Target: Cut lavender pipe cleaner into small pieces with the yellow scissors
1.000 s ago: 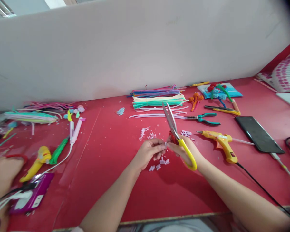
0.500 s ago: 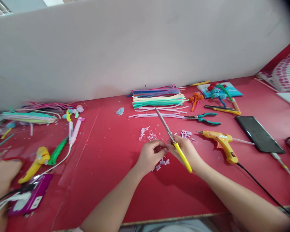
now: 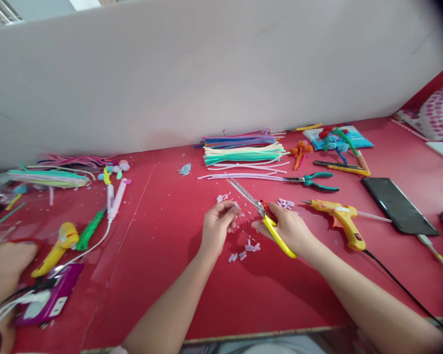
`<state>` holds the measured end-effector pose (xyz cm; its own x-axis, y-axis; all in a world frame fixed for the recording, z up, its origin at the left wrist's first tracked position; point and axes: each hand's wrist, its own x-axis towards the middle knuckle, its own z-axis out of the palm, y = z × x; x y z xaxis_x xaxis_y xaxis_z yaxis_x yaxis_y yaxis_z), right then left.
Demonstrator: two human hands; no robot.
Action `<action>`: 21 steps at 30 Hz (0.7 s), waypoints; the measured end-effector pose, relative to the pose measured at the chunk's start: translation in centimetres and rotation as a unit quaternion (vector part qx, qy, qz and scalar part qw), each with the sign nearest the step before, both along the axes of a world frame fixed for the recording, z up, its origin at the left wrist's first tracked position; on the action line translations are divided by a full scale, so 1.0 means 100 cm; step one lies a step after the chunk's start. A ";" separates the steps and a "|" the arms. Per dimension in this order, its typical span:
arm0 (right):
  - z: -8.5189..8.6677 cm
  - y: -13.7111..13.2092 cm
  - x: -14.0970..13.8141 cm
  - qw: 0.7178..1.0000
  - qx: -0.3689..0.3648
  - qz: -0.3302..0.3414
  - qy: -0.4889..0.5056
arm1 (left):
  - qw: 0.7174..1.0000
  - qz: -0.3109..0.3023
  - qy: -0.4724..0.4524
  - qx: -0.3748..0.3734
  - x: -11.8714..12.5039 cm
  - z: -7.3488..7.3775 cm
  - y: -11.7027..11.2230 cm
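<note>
My right hand (image 3: 288,227) grips yellow-handled scissors (image 3: 263,214) whose shut blades point up and left, low over the red table (image 3: 170,275). My left hand (image 3: 218,226) hovers just left of the blades, fingers curled in a pinch on something too small to name. Small pale purple cut pieces (image 3: 244,249) lie on the table below and between my hands. More white and purple bits (image 3: 285,202) are scattered just beyond my hands.
A stack of coloured pipe cleaners (image 3: 241,148) lies by the white wall. Green pliers (image 3: 312,181), a yellow glue gun (image 3: 340,219) with a black cord and a black phone (image 3: 396,204) lie to the right. Another person's hand (image 3: 3,265), tools and a purple power strip (image 3: 49,303) are at left.
The scissors tipped down from pointing up to lying low and leftward, blades closing. My left hand moved slightly up and left, away from my right hand.
</note>
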<state>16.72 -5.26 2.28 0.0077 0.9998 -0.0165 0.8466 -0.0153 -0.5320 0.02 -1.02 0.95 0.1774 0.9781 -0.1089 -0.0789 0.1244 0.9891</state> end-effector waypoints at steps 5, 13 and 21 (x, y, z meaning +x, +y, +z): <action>-0.005 -0.001 -0.006 0.995 0.012 0.010 -0.094 | 0.997 0.044 -0.064 0.002 -0.001 0.005 0.001; -0.015 -0.002 -0.011 0.990 -0.002 0.029 -0.136 | 0.994 0.070 -0.089 0.007 -0.002 0.007 0.000; -0.016 -0.002 -0.013 0.991 -0.010 0.032 -0.130 | 0.992 0.076 -0.099 0.005 -0.003 0.006 0.000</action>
